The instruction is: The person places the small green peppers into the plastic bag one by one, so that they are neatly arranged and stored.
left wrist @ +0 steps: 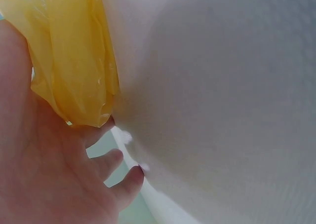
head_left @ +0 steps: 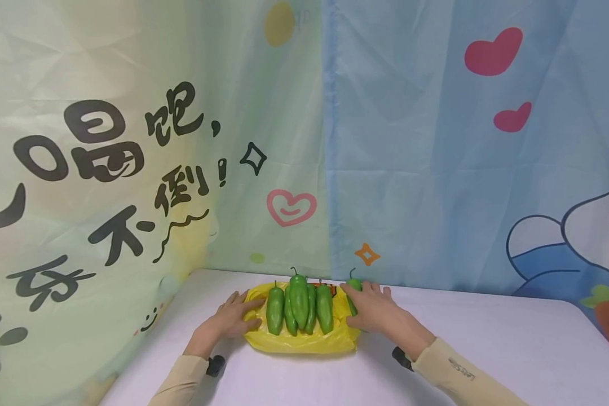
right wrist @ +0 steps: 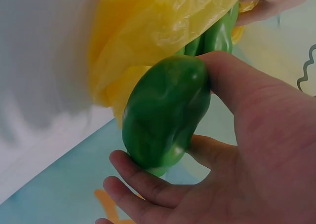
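Note:
Several long green peppers (head_left: 299,301) lie side by side on a crumpled yellow plastic bag (head_left: 304,345), stems pointing away from me. At the bag's right side my right hand (head_left: 378,309) holds one more green pepper (right wrist: 165,113) between thumb and fingers. The right wrist view shows that pepper end-on, just beside the bag's edge. My left hand (head_left: 230,317) rests at the bag's left edge, its fingers spread and touching the plastic. In the left wrist view a fold of the bag hangs over the palm, partly hiding the fingers.
The bag lies near the far edge of a white table (head_left: 462,338). Right behind the table hangs a printed cloth backdrop (head_left: 396,197) with hearts and lettering. A dark wrist camera (head_left: 215,365) sits under the left wrist, another (head_left: 402,358) under the right.

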Action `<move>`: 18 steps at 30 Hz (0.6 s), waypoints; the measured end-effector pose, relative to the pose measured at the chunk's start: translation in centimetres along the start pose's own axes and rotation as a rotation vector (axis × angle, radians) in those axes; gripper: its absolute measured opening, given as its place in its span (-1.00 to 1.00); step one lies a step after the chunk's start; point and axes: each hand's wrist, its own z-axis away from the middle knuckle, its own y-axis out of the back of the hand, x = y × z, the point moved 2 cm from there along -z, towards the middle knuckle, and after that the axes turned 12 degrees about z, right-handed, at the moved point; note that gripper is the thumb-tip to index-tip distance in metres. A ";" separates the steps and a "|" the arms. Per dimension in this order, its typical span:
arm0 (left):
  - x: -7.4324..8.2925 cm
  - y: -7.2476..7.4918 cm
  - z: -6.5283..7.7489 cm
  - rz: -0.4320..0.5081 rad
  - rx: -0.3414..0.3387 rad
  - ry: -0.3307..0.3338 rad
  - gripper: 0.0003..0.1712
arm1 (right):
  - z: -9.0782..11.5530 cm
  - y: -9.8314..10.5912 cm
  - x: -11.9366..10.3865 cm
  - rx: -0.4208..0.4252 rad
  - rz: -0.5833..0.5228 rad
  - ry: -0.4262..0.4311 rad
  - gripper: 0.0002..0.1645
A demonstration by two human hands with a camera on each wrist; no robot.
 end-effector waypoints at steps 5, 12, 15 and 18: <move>-0.1 0.0 -0.1 -0.001 0.002 -0.001 -0.35 | -0.2 0.1 -0.4 0.006 0.004 0.000 -0.09; -0.1 0.0 -0.2 -0.003 0.006 0.010 -0.34 | -0.2 0.4 -0.9 0.007 0.006 0.006 -0.11; -0.1 0.0 -0.2 -0.002 0.007 0.015 -0.34 | -0.3 0.4 -1.0 0.012 0.009 0.011 -0.11; -0.1 0.0 -0.2 -0.002 0.007 0.015 -0.34 | -0.3 0.4 -1.2 0.016 0.004 0.019 -0.11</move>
